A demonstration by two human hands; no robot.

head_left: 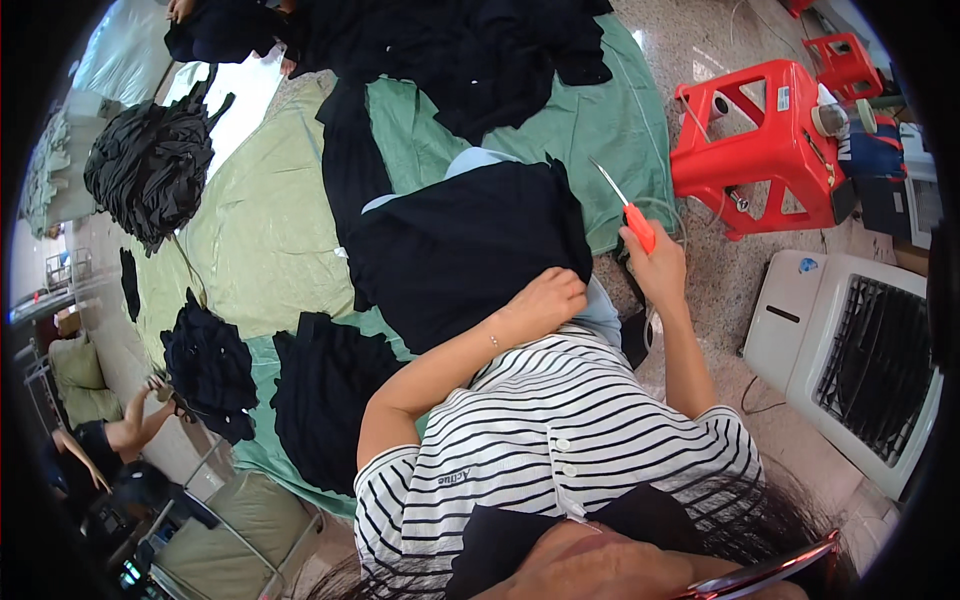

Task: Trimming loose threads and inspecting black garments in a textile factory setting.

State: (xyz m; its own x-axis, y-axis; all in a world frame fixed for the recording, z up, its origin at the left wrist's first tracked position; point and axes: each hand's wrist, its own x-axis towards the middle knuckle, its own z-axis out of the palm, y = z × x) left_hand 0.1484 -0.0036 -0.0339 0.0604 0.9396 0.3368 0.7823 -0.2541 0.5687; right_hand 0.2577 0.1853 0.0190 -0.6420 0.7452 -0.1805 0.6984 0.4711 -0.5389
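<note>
A dark, black-looking piece of fabric (460,250) lies spread over my lap, on top of light blue cloth. My left hand (545,305) rests on the fabric's near right edge, fingers curled together over it. To the right of the lap, my right hand (656,268) is closed round the orange-red handle of a tool (637,222). Its slim, pointed metal blade sticks out away from me, apart from the fabric. Whether it has one blade or two closed ones cannot be made out.
Dark fabric piles (335,395) and a tied black bundle (150,170) surround me on green sheets (270,230). Red plastic stools (750,150) and a white air cooler (850,350) stand to the right. Other people's hands and arms (130,430) show at far left and top left.
</note>
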